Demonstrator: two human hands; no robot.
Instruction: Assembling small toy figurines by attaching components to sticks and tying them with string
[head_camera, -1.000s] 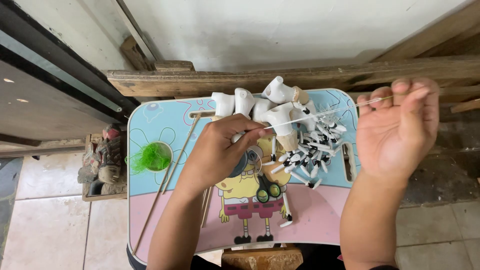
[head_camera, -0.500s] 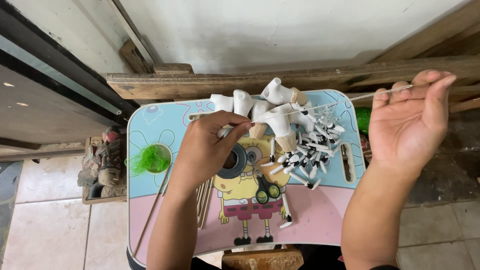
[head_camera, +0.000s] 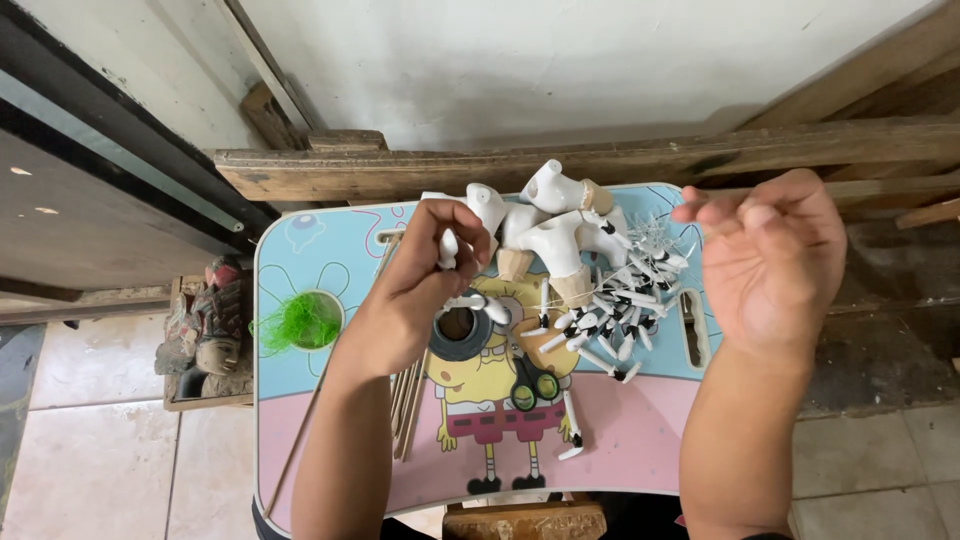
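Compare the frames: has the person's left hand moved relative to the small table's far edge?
Yes. The left hand moved up toward the table's far edge.

I have only one view, from the camera on my head, looking almost straight down over my forearms onto the small picture-printed table. It sits near, within arm's reach. The top edge catches the wall, probably straight ahead of me.

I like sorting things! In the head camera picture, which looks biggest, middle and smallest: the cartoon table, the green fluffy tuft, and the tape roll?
1. Cartoon table, by far the largest.
2. Green fluffy tuft and tape roll look about alike, and the left hand hides part of the roll, so I won't rank them.
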